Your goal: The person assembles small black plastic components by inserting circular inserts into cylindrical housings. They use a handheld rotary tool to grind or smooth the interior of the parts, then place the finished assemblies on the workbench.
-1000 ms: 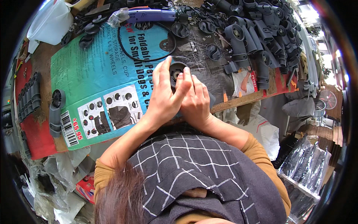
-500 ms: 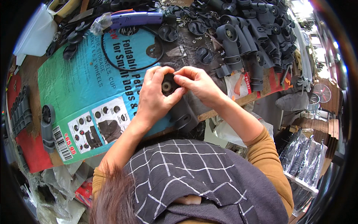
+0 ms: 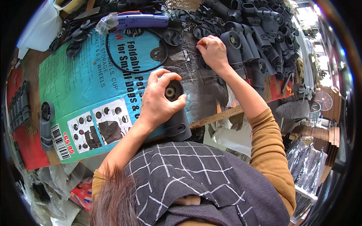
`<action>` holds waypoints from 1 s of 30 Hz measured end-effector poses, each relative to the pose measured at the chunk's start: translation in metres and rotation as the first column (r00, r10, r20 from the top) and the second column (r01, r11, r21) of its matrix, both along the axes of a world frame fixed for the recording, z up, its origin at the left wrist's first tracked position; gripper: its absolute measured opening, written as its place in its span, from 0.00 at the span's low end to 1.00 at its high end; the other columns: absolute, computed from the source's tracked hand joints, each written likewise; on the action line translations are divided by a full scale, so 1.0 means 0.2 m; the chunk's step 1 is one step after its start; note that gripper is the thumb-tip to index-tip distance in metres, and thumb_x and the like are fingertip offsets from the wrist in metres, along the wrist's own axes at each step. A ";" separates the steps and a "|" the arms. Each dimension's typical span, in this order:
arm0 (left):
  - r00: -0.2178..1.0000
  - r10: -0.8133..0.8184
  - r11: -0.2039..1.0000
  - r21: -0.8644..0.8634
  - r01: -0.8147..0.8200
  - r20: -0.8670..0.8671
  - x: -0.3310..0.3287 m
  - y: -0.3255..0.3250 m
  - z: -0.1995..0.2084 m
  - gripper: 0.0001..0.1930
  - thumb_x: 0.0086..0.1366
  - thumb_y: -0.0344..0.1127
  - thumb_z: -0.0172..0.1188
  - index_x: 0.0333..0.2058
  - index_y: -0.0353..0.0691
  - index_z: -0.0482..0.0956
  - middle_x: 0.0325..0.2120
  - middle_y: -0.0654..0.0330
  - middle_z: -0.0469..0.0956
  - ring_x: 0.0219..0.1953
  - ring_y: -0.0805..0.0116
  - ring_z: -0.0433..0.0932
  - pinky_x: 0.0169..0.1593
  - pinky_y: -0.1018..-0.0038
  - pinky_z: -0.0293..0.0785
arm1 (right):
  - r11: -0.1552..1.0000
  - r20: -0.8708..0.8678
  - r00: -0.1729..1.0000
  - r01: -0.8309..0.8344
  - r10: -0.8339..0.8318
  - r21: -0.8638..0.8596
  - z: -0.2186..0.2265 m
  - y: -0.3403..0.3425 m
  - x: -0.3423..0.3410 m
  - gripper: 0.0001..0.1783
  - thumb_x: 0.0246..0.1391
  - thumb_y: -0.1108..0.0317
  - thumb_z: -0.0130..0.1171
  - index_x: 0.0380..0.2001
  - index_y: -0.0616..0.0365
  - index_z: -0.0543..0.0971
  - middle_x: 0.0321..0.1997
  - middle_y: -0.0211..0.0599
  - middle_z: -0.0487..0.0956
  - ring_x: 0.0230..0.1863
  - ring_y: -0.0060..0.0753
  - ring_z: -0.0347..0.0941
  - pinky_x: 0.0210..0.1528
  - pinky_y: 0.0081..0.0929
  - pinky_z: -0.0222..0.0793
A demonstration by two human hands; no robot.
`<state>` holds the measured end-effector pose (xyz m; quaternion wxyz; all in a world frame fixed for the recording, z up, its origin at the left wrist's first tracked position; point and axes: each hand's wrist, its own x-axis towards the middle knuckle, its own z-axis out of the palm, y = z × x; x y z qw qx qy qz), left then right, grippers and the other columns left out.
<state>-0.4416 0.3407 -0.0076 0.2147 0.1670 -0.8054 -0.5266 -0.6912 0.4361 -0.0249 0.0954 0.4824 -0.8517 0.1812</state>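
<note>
Head view: a crowded workbench (image 3: 217, 116), places told by the clock from the picture's centre
Left hand (image 3: 155, 100): just off centre toward 10, thumb and fingers curved around the round end of a dark plastic fitting (image 3: 178, 126), grasping it
Dark fitting's place: at the centre, round end toward 12, tube running toward 6 at the near edge of the bench
Inside its round end: a ring-shaped insert (image 3: 170, 92), seated in the middle of the hollow
Right hand (image 3: 215, 52): at 1, fingers curled, thumb and forefinger together; whether anything small is between them cannot be told
White bin (image 3: 39, 32): at 10, translucent, its contents not readable
Yellowish tub (image 3: 71, 5): between 10 and 11, cut by the upper rim, something brownish within, too little seen to name
Clear packs (image 3: 307, 162): toward 4, dark pieces showing through the wrap
Loose fittings (image 3: 260, 41): heaped between 1 and 2, many with open tube mouths
Round caps (image 3: 172, 37): around 12, scattered beyond the hands
Purple power tool (image 3: 143, 21): at 11, lying across a flattened teal carton (image 3: 56, 75)
</note>
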 end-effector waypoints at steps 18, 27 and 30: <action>0.994 0.069 0.997 0.038 -0.066 -0.088 -0.01 0.02 -0.06 0.30 0.42 0.34 0.72 0.46 0.37 0.70 0.46 0.50 0.71 0.53 0.52 0.70 0.56 0.64 0.69 | 0.985 0.579 0.798 -0.164 0.165 -0.055 0.31 0.03 0.69 0.06 0.46 0.71 0.65 0.25 0.63 0.81 0.24 0.37 0.77 0.26 0.33 0.74 0.31 0.28 0.70; 0.995 0.064 0.998 -0.011 -0.065 -0.079 -0.01 0.01 -0.04 0.28 0.46 0.37 0.72 0.44 0.36 0.71 0.44 0.51 0.71 0.48 0.53 0.72 0.53 0.65 0.70 | 0.976 0.059 0.986 -0.145 0.156 -0.165 0.23 -0.06 0.23 0.09 0.53 0.67 0.60 0.33 0.60 0.84 0.35 0.37 0.82 0.40 0.42 0.76 0.46 0.34 0.71; 0.996 0.071 0.996 -0.051 -0.074 -0.062 -0.01 0.00 -0.04 0.27 0.48 0.42 0.72 0.44 0.39 0.71 0.45 0.49 0.72 0.48 0.49 0.75 0.47 0.60 0.75 | 0.995 -0.062 0.996 -0.063 0.068 0.075 0.13 -0.08 0.01 0.08 0.52 0.66 0.61 0.32 0.58 0.84 0.38 0.35 0.81 0.43 0.42 0.75 0.50 0.35 0.69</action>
